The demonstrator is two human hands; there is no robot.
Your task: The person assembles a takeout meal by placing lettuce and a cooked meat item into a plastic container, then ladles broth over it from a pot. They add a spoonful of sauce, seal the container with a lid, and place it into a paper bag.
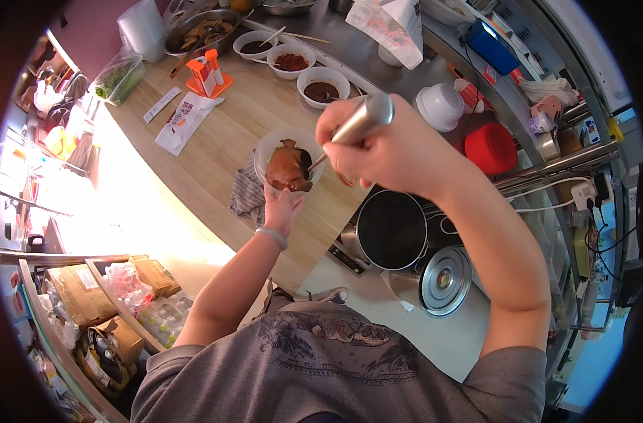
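My left hand, with a pale band at its wrist, grips the near side of a clear plastic bowl. Inside lies food coated in thick brown sauce, with a bit of green at its edge. My right hand is closed around the thick silver handle of a metal utensil. Its thin shaft slants down into the right side of the bowl. Whether its head is a spoon or a ladle I cannot tell. A striped grey cloth lies beside the bowl on the wooden counter.
White bowls of dark sauce, red chili sauce and black liquid line the back. Nearby stand an orange holder, a printed paper bag and a metal pan of food. A dark pot and lidded pot sit at right.
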